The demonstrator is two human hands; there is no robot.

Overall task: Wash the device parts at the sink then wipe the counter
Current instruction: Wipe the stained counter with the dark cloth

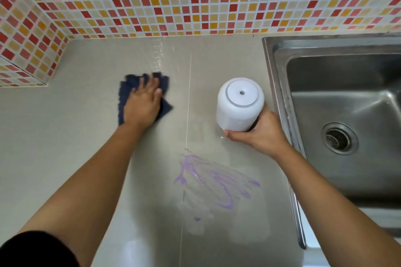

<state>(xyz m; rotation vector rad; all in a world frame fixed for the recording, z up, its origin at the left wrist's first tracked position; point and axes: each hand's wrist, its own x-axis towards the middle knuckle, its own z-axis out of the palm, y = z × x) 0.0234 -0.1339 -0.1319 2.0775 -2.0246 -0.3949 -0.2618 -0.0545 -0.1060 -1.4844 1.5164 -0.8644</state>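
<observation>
A left hand (145,102) presses flat on a dark blue cloth (138,95) on the counter (65,136) while the right hand (258,134) grips the base of a white device (239,104) beside the sink (269,71). Smooth, probably wet plastic looks light but slippery; a low, wrapped hold suits it. A purple smear (214,182) lies nearer.

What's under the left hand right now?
A dark blue cloth, pressed flat on the counter by the left hand. Its edges show around the hand; the counter beneath is covered.
</observation>
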